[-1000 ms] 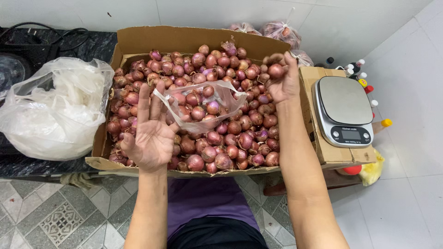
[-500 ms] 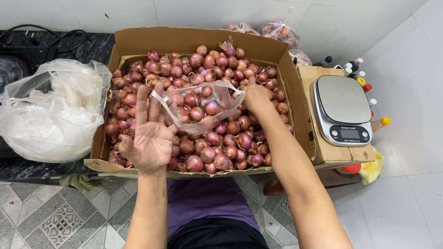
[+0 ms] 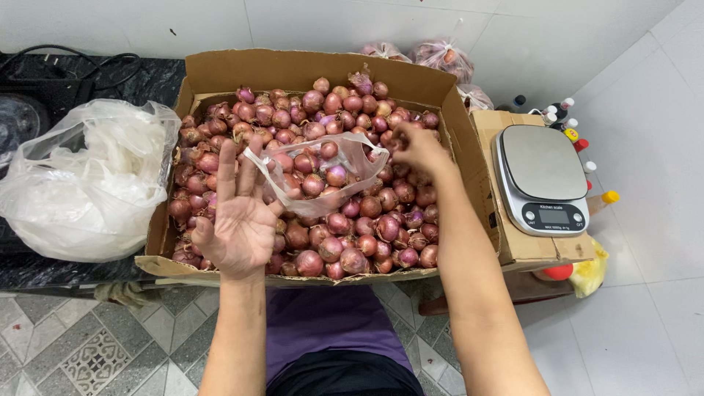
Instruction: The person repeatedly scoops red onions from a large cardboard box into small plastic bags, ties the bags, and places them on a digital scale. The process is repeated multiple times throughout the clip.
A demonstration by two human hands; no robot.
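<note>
We observe the left hand [image 3: 242,220] palm up over the near left part of a cardboard box [image 3: 293,73], its fingers spread wide and straight, with the rim of a clear plastic bag [image 3: 326,172] pinched between the thumb and the index finger. The bag hangs open just to the right of this hand, above the heap, and holds several small red onions. The right hand [image 3: 418,147] sits at the far side of the bag's mouth, fingers curled together and pointing toward the bag; we cannot tell whether it grips an onion or the plastic edge, as its fingertips face away from the camera. Beneath both hands the box is filled with loose red onions [image 3: 352,242], some with dry skins peeling. Well to the left of the left hand, a large crumpled white plastic bag [image 3: 88,183] rests on a dark counter [image 3: 44,88], with a black cable beyond it. To the right of the right forearm, a digital kitchen scale [image 3: 544,176] with a steel platform stands on a smaller cardboard box [image 3: 528,249]. Just beyond the scale we note several small bottles with coloured caps [image 3: 568,125]. Behind the onion box, against the white wall, lie tied bags of onions [image 3: 440,55]. The floor [image 3: 73,337] nearest us is patterned tile.
</note>
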